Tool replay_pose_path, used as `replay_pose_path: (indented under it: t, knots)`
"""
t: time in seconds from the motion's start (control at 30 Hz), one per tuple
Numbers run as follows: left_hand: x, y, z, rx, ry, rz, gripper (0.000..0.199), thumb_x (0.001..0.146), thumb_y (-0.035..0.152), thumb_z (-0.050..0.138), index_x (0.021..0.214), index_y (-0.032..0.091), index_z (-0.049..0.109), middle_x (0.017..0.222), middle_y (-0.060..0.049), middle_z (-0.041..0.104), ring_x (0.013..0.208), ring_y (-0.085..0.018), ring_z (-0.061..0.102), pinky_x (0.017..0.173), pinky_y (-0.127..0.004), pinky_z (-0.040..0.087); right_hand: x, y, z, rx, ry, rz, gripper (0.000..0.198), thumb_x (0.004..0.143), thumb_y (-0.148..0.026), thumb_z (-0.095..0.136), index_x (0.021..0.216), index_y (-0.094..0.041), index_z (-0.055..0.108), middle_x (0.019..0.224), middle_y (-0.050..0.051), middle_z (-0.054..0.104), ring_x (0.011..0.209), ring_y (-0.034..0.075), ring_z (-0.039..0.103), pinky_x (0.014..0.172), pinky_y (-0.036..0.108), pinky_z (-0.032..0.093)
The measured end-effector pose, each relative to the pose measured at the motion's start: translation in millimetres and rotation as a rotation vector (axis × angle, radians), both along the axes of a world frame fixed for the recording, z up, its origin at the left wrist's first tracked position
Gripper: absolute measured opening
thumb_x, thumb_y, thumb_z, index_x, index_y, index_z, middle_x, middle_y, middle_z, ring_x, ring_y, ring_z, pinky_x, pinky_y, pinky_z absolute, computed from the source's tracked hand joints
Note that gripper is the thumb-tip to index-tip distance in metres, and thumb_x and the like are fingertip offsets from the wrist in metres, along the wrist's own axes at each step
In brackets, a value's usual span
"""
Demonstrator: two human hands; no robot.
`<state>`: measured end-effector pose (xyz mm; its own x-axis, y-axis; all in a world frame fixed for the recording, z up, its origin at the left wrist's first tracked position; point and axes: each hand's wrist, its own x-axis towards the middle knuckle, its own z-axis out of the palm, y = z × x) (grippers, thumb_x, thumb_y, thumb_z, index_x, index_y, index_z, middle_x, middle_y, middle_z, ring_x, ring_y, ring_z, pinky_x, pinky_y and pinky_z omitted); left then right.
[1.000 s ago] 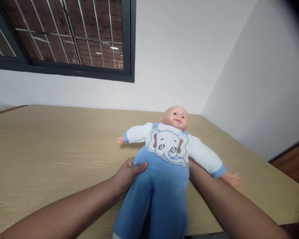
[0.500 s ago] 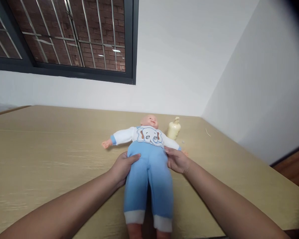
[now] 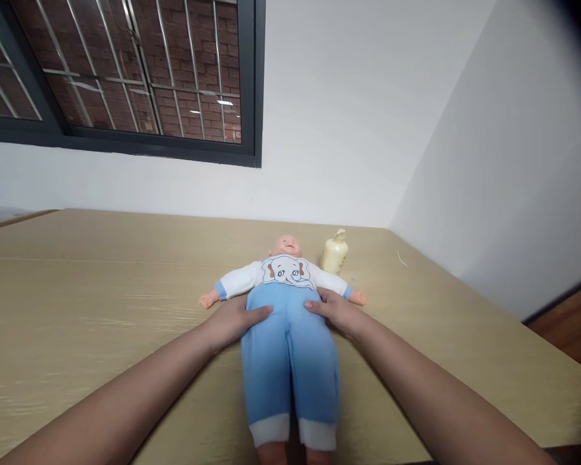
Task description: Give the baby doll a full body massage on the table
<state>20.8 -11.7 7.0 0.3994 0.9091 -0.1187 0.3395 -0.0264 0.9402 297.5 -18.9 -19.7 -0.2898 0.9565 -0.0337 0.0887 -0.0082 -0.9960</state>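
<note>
A baby doll (image 3: 288, 336) lies on its back on the wooden table, head away from me and arms spread. It wears blue trousers and a white-sleeved top with an elephant patch (image 3: 286, 270). My left hand (image 3: 237, 318) grips the doll's left-hand side at the hip, thumb on the front of the trousers. Opposite it, my right hand (image 3: 336, 310) grips the other hip, its thumb also resting on the blue cloth. The fingers of both hands are partly hidden at the doll's sides. The doll's feet run out of view at the bottom edge.
A cream pump bottle (image 3: 335, 253) stands just beyond the doll's arm on the right. A thin pale strand (image 3: 401, 259) lies on the tabletop (image 3: 126, 284) farther right. White walls and a dark-framed barred window (image 3: 140, 71) rise behind.
The doll's upper body has sunk back a little, its head now lower in view. My right thumb has come over onto the front of the trousers.
</note>
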Motion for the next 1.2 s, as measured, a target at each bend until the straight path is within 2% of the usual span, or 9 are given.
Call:
replay_pose_path:
  t: [0.1,0.2,0.33,0.4,0.5,0.77,0.93,1.07,1.2]
  knots:
    - [-4,4,-2.4,0.198,0.245,0.19,0.072,0.069,0.065,0.073,0.122,0.017,0.061,0.105,-0.012,0.07,0.097,-0.035,0.067,0.08,-0.044,0.053,3,-2,0,0.158,-0.312,-0.172,0.041,0.076,-0.054,0.073,0.101,-0.022,0.07,0.096,0.007,0.073,0.088,0.027,0.067,0.078,0.039,0.053]
    - [-7,7,-3.8,0.473,0.341,0.282,0.077,0.069,0.059,0.075,0.131,0.021,0.053,0.124,-0.012,0.062,0.112,-0.033,0.062,0.091,-0.044,0.051,4,-4,6,0.339,-0.569,-0.338,0.032,0.085,-0.053,0.061,0.087,-0.022,0.068,0.081,0.004,0.071,0.075,0.023,0.064,0.07,0.035,0.049]
    - [-16,15,-4.7,0.676,0.449,0.194,0.084,0.074,0.06,0.071,0.145,0.024,0.043,0.158,-0.013,0.033,0.143,-0.036,0.034,0.112,-0.051,0.035,8,-1,14,0.554,-0.743,-0.5,0.026,0.092,-0.036,0.049,0.104,-0.023,0.069,0.106,0.005,0.072,0.102,0.023,0.063,0.087,0.036,0.047]
    - [-20,21,-7.3,0.664,0.49,0.168,0.087,0.078,0.064,0.064,0.15,0.021,0.038,0.16,-0.015,0.031,0.146,-0.038,0.029,0.114,-0.053,0.031,10,1,15,0.598,-0.861,-0.529,0.036,0.091,-0.033,0.05,0.122,-0.022,0.064,0.124,0.008,0.067,0.12,0.026,0.055,0.097,0.038,0.042]
    - [-25,31,-11.5,0.649,0.561,0.139,0.079,0.089,0.064,0.048,0.151,0.018,0.038,0.154,-0.016,0.042,0.142,-0.037,0.037,0.113,-0.051,0.033,11,5,11,0.539,-1.039,-0.452,0.05,0.09,-0.034,0.051,0.139,-0.021,0.052,0.137,0.011,0.059,0.126,0.029,0.051,0.1,0.041,0.037]
    - [-22,32,-6.8,0.684,0.765,0.192,0.071,0.098,0.062,0.025,0.153,0.019,0.038,0.133,-0.017,0.063,0.124,-0.035,0.057,0.098,-0.046,0.043,10,4,12,0.416,-1.249,-0.396,0.047,0.098,-0.046,0.037,0.139,-0.028,0.05,0.124,0.013,0.065,0.117,0.034,0.056,0.093,0.045,0.032]
    - [-19,28,5.0,0.602,0.928,0.31,0.069,0.098,0.058,0.017,0.152,0.019,0.038,0.109,-0.018,0.073,0.097,-0.036,0.069,0.072,-0.041,0.048,4,-4,21,0.462,-1.221,-0.358,0.047,0.102,-0.05,0.026,0.139,-0.031,0.049,0.114,0.011,0.069,0.108,0.032,0.06,0.086,0.041,0.032]
    - [-20,28,11.6,0.528,1.025,0.257,0.06,0.098,0.048,0.019,0.107,0.018,0.071,0.088,-0.016,0.074,0.083,-0.035,0.07,0.065,-0.039,0.046,4,-8,23,0.467,-1.113,-0.266,0.047,0.102,-0.053,0.028,0.108,-0.027,0.067,0.096,0.007,0.069,0.092,0.024,0.063,0.077,0.033,0.035]
    - [-26,31,12.6,0.48,1.048,0.236,0.057,0.095,0.052,0.027,0.074,0.021,0.07,0.081,-0.014,0.073,0.079,-0.035,0.069,0.059,-0.038,0.044,7,-5,23,0.488,-0.97,-0.266,0.049,0.1,-0.055,0.034,0.082,-0.023,0.066,0.084,0.005,0.065,0.082,0.019,0.06,0.071,0.029,0.038]
